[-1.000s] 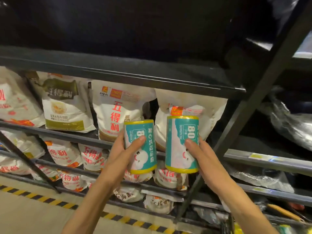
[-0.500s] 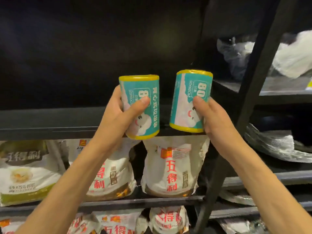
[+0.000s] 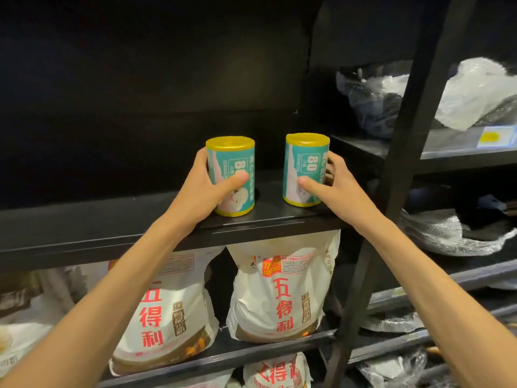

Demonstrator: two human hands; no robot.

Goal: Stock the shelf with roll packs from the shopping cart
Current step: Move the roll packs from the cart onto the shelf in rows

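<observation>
Two teal roll packs with yellow ends stand upright on a black shelf (image 3: 84,219), a short gap between them. My left hand (image 3: 201,191) wraps the left roll pack (image 3: 232,163) from its left side, thumb across the front. My right hand (image 3: 333,183) holds the right roll pack (image 3: 305,163) from its right side, thumb on the label. The bottoms of both packs rest on the shelf board near its front edge. The shopping cart is out of view.
The shelf behind the packs is dark and deep. White flour bags (image 3: 279,295) with red characters fill the shelves below. A black upright post (image 3: 402,163) stands just right of my right hand. Plastic-wrapped goods (image 3: 461,96) lie on the neighbouring rack.
Both hands have raised the packs from in front of the flour bags up to the dark shelf and set them down on its board.
</observation>
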